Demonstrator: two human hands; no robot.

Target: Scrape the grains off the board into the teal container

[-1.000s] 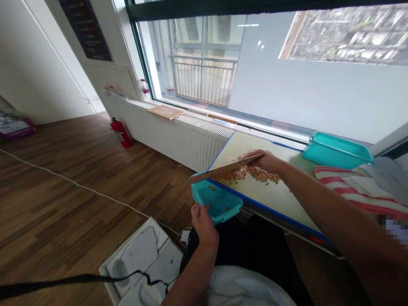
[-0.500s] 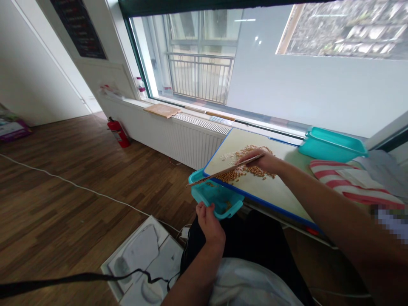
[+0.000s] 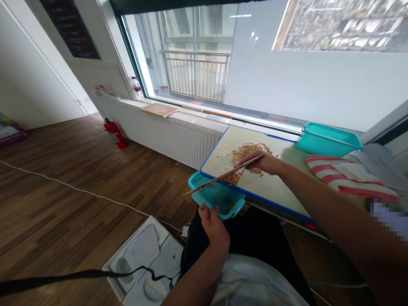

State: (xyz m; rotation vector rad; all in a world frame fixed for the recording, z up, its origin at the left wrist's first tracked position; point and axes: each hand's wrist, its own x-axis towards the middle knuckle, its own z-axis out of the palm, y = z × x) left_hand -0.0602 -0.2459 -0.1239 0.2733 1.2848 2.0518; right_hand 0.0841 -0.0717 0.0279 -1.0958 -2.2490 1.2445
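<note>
My left hand is closed on the near rim of a teal plastic container, held just below the front edge of a pale board with a blue rim. Some beans lie inside the container. In my right hand is a thin flat piece of cardboard, seen nearly edge-on and slanting from the board out over the container. Tan beans lie on the board around the cardboard, by the front edge and behind the hand. Paler, whitish pieces are spread at the pile's left.
A second teal container and a red-and-white striped cloth are at the board's right. A radiator runs under the window. On the floor are a white box, a cable and a fire extinguisher.
Fewer tan beans lie along the board's front edge, and more appear in and over the container. Both hands keep their holds. The whole view has shifted slightly.
</note>
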